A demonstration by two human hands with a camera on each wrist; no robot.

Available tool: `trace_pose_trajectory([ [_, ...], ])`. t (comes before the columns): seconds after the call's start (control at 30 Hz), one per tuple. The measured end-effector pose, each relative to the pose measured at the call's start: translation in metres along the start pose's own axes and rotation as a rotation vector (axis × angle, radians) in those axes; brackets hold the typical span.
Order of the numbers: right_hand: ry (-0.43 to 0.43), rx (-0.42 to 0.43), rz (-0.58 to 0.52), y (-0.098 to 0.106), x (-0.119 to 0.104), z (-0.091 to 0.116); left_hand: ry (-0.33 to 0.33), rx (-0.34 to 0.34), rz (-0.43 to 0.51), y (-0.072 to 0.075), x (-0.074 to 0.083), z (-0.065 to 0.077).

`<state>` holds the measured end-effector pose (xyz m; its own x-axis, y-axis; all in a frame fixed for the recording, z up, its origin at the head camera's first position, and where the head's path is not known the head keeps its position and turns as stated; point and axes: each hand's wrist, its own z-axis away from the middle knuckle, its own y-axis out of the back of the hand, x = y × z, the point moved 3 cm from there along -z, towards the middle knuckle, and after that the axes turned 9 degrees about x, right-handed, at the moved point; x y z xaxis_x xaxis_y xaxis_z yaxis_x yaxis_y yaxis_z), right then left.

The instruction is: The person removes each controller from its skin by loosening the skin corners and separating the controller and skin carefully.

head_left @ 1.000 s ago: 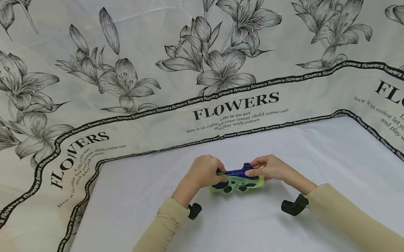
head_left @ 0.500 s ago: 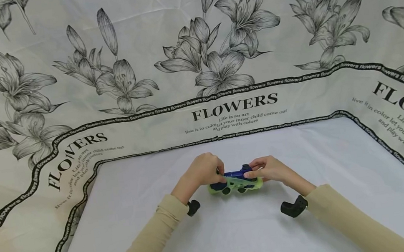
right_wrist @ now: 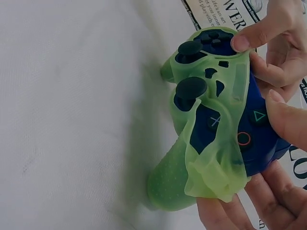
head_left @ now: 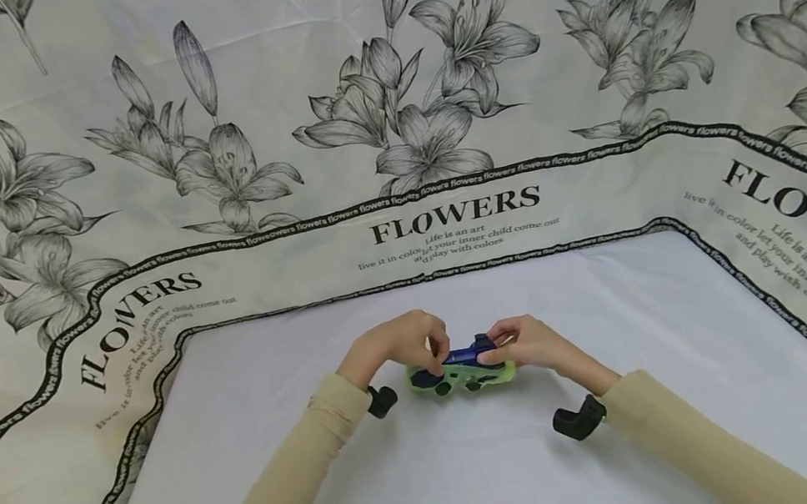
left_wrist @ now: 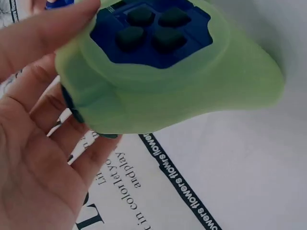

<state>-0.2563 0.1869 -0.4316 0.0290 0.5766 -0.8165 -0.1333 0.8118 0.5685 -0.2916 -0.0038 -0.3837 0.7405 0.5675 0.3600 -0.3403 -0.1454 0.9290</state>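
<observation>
Head view: one game controller (head_left: 463, 355), blue, in a light green cover (left_wrist: 168, 88), held between both hands above or on the white table (head_left: 468, 471); contact cannot be told. Left hand (head_left: 405, 342): grasping the left end, thumb on the cover near the direction buttons (left_wrist: 169, 40), fingers behind; the gap between thumb and forefinger shows wider than half a second ago. Right hand (head_left: 531, 344): grasping the right end, thumb just beside the triangle button (right_wrist: 259, 115), hold much as before. Cover: snug around the direction buttons, bunched at the right handle, triangle button bare.
</observation>
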Motion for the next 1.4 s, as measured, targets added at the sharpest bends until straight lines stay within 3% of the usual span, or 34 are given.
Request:
trace_pose_trajectory([
  [0.33, 0.011, 0.011, 0.009, -0.005, -0.002, 0.000, -0.089, 0.033, 0.176, -0.003, -0.016, -0.003],
  [0.6, 0.022, -0.002, 0.006, -0.003, 0.001, 0.002, -0.198, 0.066, 0.202, -0.005, -0.019, 0.000],
  [0.9, 0.019, -0.079, -0.003, 0.000, 0.002, -0.001, -0.238, 0.038, 0.289, -0.009, -0.019, -0.001],
  [1.17, 0.008, -0.090, -0.068, -0.004, 0.010, -0.005, -0.257, 0.071, 0.256, -0.008, -0.015, 0.001],
  [1.4, 0.046, -0.093, -0.074, -0.004, 0.005, -0.004, -0.248, 0.112, 0.306, -0.008, -0.018, 0.004],
])
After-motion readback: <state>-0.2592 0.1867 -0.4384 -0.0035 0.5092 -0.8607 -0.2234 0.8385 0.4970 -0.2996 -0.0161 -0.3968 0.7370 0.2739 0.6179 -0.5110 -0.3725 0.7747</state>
